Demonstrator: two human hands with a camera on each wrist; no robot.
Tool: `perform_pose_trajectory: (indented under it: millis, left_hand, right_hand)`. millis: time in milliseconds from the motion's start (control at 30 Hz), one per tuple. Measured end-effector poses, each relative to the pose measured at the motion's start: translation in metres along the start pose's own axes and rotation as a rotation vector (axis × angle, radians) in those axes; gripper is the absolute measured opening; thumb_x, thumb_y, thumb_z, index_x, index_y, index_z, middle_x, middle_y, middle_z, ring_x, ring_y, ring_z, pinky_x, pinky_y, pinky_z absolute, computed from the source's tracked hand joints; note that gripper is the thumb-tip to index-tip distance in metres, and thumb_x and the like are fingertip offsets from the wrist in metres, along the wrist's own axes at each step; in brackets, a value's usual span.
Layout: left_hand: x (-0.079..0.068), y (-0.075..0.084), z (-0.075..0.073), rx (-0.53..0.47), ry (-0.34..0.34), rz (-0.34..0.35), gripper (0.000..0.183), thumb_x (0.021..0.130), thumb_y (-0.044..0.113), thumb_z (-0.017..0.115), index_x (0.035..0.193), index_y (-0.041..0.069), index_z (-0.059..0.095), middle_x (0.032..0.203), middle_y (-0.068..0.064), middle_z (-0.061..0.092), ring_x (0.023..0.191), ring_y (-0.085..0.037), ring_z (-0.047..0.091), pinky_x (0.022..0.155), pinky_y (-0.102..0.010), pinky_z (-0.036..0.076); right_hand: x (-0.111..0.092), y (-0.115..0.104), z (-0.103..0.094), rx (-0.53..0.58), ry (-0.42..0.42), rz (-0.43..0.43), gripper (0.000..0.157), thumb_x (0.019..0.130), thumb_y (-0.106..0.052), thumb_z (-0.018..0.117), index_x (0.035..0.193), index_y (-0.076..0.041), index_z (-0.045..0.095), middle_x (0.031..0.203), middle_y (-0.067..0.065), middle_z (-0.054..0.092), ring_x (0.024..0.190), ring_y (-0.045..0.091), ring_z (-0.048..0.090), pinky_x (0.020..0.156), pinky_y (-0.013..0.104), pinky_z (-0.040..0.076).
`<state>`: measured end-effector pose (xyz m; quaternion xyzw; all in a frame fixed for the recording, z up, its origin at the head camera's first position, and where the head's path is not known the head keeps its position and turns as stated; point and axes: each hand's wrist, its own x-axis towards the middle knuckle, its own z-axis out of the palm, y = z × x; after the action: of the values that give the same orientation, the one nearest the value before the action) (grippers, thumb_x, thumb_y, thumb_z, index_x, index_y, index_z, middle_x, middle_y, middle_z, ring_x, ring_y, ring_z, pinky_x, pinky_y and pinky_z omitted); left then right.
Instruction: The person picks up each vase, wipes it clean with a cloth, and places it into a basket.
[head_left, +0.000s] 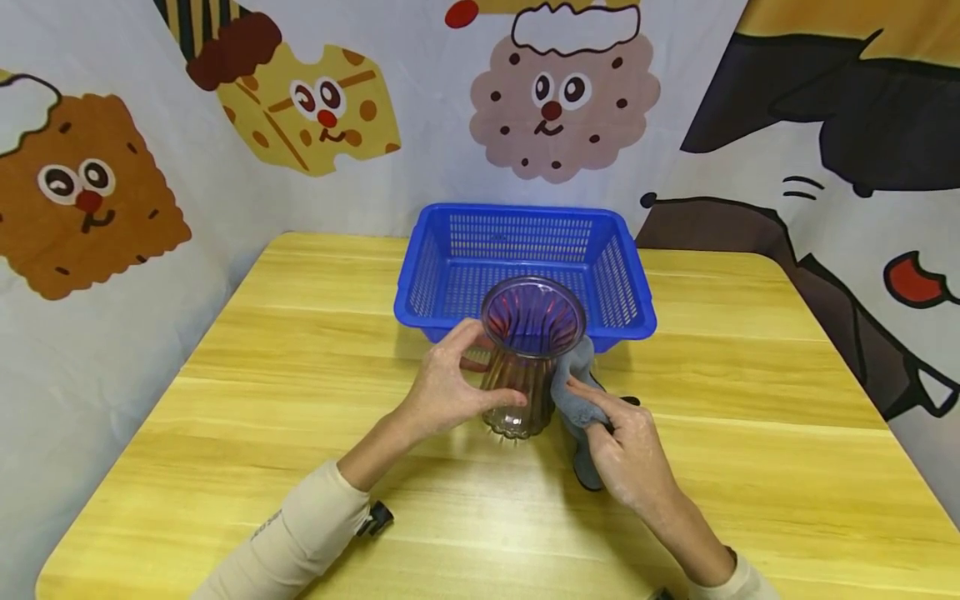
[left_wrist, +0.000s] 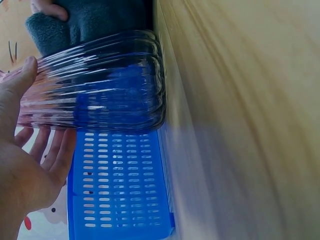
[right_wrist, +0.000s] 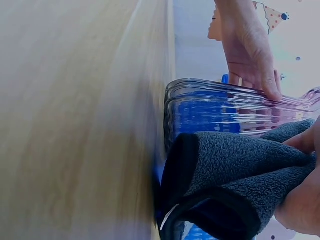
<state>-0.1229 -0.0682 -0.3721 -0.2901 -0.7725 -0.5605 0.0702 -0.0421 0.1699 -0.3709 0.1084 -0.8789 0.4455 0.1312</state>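
A ribbed glass vase, purple at its flared rim and clearer below, is upright in front of the blue basket. My left hand grips its left side, thumb across the near face and fingers behind, as the left wrist view also shows. Whether the vase's base touches the table or hovers just over it, I cannot tell. In my right hand a grey, dark-edged cloth is pinched and lies against the vase's right side. Folds of the cloth hang down toward the table in the right wrist view.
Behind the vase stands a blue plastic basket with slotted walls, near the table's back edge. The wooden table extends to both sides. A white curtain printed with cartoon figures hangs behind and beside it.
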Motion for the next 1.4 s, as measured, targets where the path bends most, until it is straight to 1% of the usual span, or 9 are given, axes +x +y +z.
perform_pose_trajectory:
  millis: [133,233,400,500,700,800,967,1200,1400]
  left_hand:
    - [0.0,0.0,0.0,0.011,0.002,0.003,0.081,0.059,0.018,0.102,0.129,0.009,0.063,0.114,0.001,0.06,0.104,-0.016,0.062,0.083,-0.028,0.061]
    - [0.0,0.0,0.0,0.023,0.005,0.001,0.081,0.059,0.02,0.102,0.129,0.01,0.062,0.114,0.001,0.06,0.104,-0.016,0.062,0.083,-0.027,0.061]
    - [0.0,0.0,0.0,0.025,0.004,0.001,0.082,0.059,0.021,0.102,0.13,0.011,0.062,0.115,0.002,0.06,0.105,-0.016,0.061,0.083,-0.027,0.061]
    - [0.0,0.001,0.0,0.024,0.001,0.002,0.082,0.059,0.021,0.102,0.13,0.011,0.062,0.115,0.002,0.06,0.105,-0.016,0.061,0.083,-0.027,0.061]
    - [0.0,0.001,0.0,0.008,-0.019,0.002,0.082,0.06,0.019,0.101,0.133,0.013,0.064,0.121,0.001,0.059,0.11,-0.018,0.06,0.082,-0.028,0.061]
    - [0.001,0.001,0.0,0.003,-0.024,0.004,0.083,0.061,0.019,0.101,0.135,0.014,0.064,0.122,0.001,0.058,0.112,-0.018,0.059,0.081,-0.029,0.062]
    - [0.001,0.001,0.0,0.002,-0.018,0.005,0.082,0.06,0.02,0.101,0.133,0.014,0.065,0.122,0.001,0.058,0.112,-0.018,0.059,0.08,-0.028,0.062]
    - [0.001,0.0,0.001,-0.002,-0.016,-0.015,0.082,0.06,0.022,0.102,0.131,0.015,0.063,0.12,0.002,0.057,0.11,-0.017,0.059,0.079,-0.028,0.062]
    - [0.001,0.001,0.001,0.033,-0.017,-0.025,0.084,0.06,0.024,0.102,0.132,0.015,0.061,0.118,0.004,0.055,0.109,-0.015,0.058,0.079,-0.026,0.062]
  right_hand:
    - [0.001,0.0,-0.001,-0.018,-0.027,0.033,0.05,0.085,0.012,0.053,0.128,-0.005,0.071,0.128,0.003,0.067,0.125,0.028,0.058,0.107,0.043,0.047]
    - [0.001,0.0,-0.002,-0.022,-0.047,0.047,0.049,0.086,0.01,0.053,0.129,-0.004,0.07,0.128,0.002,0.067,0.126,0.027,0.057,0.106,0.048,0.048]
    - [0.002,0.002,-0.003,-0.031,-0.071,0.056,0.049,0.086,0.01,0.05,0.128,-0.006,0.071,0.127,0.001,0.068,0.126,0.028,0.057,0.105,0.051,0.049]
    - [0.002,0.003,-0.003,-0.04,-0.081,0.053,0.049,0.086,0.01,0.05,0.127,-0.006,0.071,0.127,0.003,0.068,0.124,0.029,0.058,0.103,0.053,0.05]
    - [0.002,0.005,-0.003,-0.068,-0.104,0.046,0.047,0.084,0.009,0.051,0.125,-0.002,0.071,0.126,0.009,0.068,0.12,0.029,0.06,0.1,0.054,0.052]
    - [0.001,0.006,-0.003,-0.07,-0.112,0.049,0.046,0.084,0.009,0.052,0.125,-0.001,0.071,0.125,0.01,0.069,0.12,0.031,0.061,0.1,0.054,0.052]
    - [0.001,0.007,-0.002,-0.083,-0.133,0.043,0.047,0.084,0.009,0.051,0.125,-0.001,0.071,0.125,0.01,0.069,0.122,0.035,0.06,0.102,0.056,0.05]
    - [0.001,0.009,-0.002,-0.118,-0.169,0.047,0.048,0.083,0.009,0.051,0.126,0.001,0.07,0.126,0.011,0.068,0.123,0.037,0.059,0.101,0.059,0.05]
    - [0.002,0.011,-0.001,-0.17,-0.224,0.064,0.046,0.085,0.005,0.051,0.127,0.002,0.069,0.127,0.01,0.068,0.124,0.037,0.058,0.102,0.058,0.049]
